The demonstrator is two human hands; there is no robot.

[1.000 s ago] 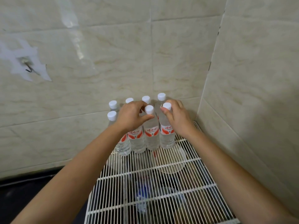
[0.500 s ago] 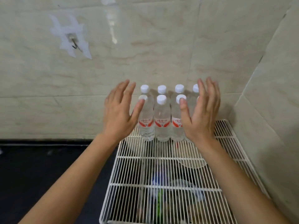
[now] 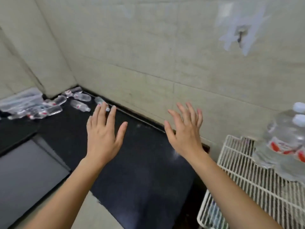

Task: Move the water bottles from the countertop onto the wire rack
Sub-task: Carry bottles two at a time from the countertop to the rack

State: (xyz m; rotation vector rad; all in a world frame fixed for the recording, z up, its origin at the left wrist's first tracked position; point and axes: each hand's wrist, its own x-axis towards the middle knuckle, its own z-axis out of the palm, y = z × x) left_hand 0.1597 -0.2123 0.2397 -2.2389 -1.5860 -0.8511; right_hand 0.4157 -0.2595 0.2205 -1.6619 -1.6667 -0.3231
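Several clear water bottles (image 3: 78, 105) with red labels and white caps lie on their sides at the far left corner of the black countertop (image 3: 142, 162). More of the same bottles (image 3: 283, 142) stand upright on the white wire rack (image 3: 244, 172) at the right edge. My left hand (image 3: 103, 132) hovers over the countertop with fingers spread and holds nothing; its fingertips overlap the nearest lying bottle. My right hand (image 3: 185, 129) is also open and empty, to the left of the rack.
Beige tiled walls (image 3: 148, 55) close the counter at the back and left. A metal hook (image 3: 239, 37) sticks out of the back wall at upper right. A grey sink basin (image 3: 28, 169) is sunk into the counter at the left. Crumpled plastic wrap (image 3: 19, 100) lies behind the bottles.
The view has swung left from the rack to the countertop. Both hands let go of the racked bottles, opened, and now hover spread over the counter.
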